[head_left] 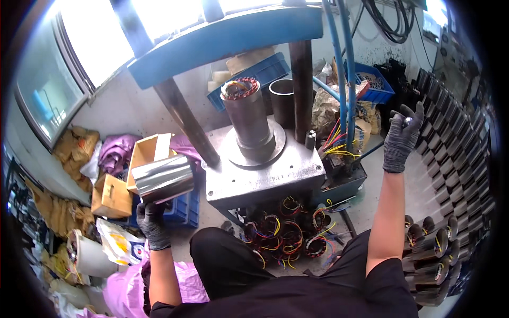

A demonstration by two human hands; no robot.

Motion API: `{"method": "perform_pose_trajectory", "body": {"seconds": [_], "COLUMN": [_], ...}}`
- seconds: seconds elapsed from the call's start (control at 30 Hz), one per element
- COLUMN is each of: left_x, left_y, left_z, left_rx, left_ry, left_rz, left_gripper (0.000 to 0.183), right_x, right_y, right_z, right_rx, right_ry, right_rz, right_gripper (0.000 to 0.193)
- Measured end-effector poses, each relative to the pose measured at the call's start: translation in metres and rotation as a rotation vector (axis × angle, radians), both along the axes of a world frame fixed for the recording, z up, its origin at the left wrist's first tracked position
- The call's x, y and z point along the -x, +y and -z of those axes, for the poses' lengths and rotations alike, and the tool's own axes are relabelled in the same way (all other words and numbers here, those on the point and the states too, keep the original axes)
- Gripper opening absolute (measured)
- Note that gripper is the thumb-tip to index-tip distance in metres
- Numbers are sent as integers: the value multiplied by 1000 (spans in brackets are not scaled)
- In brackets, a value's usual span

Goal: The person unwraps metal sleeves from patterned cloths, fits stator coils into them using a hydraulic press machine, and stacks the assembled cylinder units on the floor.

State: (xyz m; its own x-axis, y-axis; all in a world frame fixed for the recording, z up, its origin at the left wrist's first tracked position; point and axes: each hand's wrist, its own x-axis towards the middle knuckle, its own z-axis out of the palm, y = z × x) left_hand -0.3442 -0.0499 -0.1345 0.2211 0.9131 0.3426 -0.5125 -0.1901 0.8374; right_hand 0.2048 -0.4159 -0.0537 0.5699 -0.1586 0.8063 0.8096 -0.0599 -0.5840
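My left hand (152, 225), in a dark grey glove, grips the lower end of a shiny metal cylinder (163, 177) and holds it tilted left of the press. My right hand (402, 139), gloved alike, is raised at the right with its fingers curled about a small shiny round thing (408, 121); the fingers hide most of it. Between my hands, a grey metal cylinder (246, 114) stands upright on a round plate (277, 143) on the steel press table (254, 185). Copper windings with red lacing (240, 88) show at its top.
The press's blue crossbeam (228, 42) spans above its columns (185, 122). Several wound stators (289, 236) with coloured wires lie below the table. Metal sleeves (450, 148) are stacked at the right. Wooden boxes (111, 196) and a blue crate (185, 209) sit at the left.
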Motion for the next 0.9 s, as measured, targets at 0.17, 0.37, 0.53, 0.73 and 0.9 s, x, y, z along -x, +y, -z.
{"method": "perform_pose_trajectory", "body": {"seconds": [0.17,0.37,0.53,0.73,0.9], "left_x": [-93,-167,-195,-223,-242], "left_y": [-13,-5,25,31,33], "left_z": [-60,-102,-106,-128,-151], "left_rx": [-75,-259,-343,-311,-279], "left_ry": [-128,-66,107,123,131], "left_rz": [25,83,-43,0,71], "left_gripper": [21,37,40,34,33], "right_x": [16,21,27,23,22], "right_y": [-1,-8,-11,-8,-8], "right_z": [1,4,3,6,6], "right_rx": [-136,-173,-207,-208,-237], "right_ry": [-13,30,25,15,-6], "right_rz": [-56,-65,-91,-78,-92], "right_gripper": [77,78,77,64,61]}}
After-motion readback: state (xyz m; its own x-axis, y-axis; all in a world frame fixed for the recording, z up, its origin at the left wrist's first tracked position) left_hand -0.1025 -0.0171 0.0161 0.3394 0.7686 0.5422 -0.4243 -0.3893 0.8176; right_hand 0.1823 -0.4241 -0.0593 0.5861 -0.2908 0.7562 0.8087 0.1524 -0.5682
